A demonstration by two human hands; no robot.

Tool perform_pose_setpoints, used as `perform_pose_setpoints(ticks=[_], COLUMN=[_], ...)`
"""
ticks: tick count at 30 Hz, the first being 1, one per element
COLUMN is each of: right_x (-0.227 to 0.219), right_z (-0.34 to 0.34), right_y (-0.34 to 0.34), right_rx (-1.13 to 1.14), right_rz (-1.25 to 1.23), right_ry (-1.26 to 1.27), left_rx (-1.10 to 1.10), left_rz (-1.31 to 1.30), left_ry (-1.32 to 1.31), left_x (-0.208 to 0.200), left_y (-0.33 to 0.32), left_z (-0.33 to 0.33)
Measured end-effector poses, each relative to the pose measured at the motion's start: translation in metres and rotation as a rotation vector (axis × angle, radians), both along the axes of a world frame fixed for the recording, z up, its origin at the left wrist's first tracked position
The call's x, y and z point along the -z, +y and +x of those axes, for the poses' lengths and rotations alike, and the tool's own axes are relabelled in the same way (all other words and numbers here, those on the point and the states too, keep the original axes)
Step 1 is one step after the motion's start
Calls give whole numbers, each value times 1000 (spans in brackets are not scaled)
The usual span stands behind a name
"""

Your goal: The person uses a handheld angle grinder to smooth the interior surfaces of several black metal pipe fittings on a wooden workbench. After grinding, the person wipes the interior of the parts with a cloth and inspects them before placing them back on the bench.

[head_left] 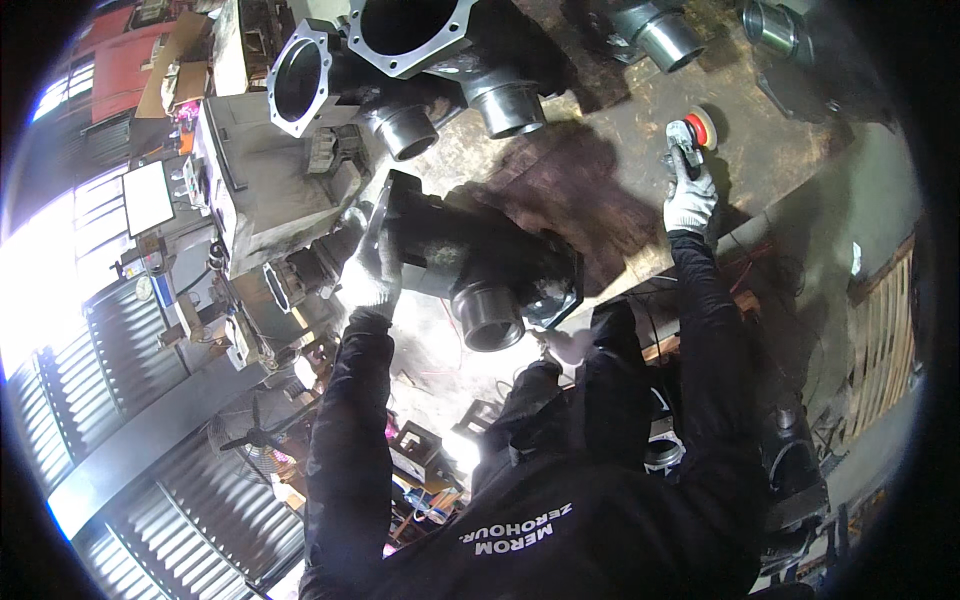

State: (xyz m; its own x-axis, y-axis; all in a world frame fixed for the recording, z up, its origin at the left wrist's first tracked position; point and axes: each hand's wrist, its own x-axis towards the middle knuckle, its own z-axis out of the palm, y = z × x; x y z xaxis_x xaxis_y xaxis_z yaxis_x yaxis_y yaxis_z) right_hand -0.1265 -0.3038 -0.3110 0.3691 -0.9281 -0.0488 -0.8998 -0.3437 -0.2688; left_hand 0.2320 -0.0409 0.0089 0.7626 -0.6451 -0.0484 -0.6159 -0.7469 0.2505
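Note:
My right hand (691,195), in a white glove, is wrapped round a small handheld disc sander (702,128) with a red and pale round pad. It is over the right part of the brown worktop (760,165). At the near edge of that worktop lies a black pipe casting (455,245) with a flange at each end and a bare metal spout facing me. My left hand (370,275), gloved too, grips the casting's left flange (395,200), its fingers partly hidden. The sander's pad is well apart from this casting.
More black castings (480,60) with machined flanges and spouts stand along the far side, with others at the far right (670,40). To the left are a grey metal box (275,190) and a fan (250,440). A wooden pallet (880,340) is at the right.

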Motion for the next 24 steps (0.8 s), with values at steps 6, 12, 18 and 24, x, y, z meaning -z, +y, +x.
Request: perform_pose_setpoints(ticks=[6,12,18,24], right_x=[13,32,37,-105], right_z=[24,20,-5,-42], right_y=[0,15,75,226], right_rx=[293,388,153,584], right_rz=[86,66,-624,565], right_ry=[-253,-297,465,-28], left_rx=[4,-71,87,224], left_rz=[44,136,-22,119], left_ry=[-65,-54,-30,-209], left_x=[-1,9,36,39], left_y=[3,12,30,28], left_z=[-1,10,33,46])
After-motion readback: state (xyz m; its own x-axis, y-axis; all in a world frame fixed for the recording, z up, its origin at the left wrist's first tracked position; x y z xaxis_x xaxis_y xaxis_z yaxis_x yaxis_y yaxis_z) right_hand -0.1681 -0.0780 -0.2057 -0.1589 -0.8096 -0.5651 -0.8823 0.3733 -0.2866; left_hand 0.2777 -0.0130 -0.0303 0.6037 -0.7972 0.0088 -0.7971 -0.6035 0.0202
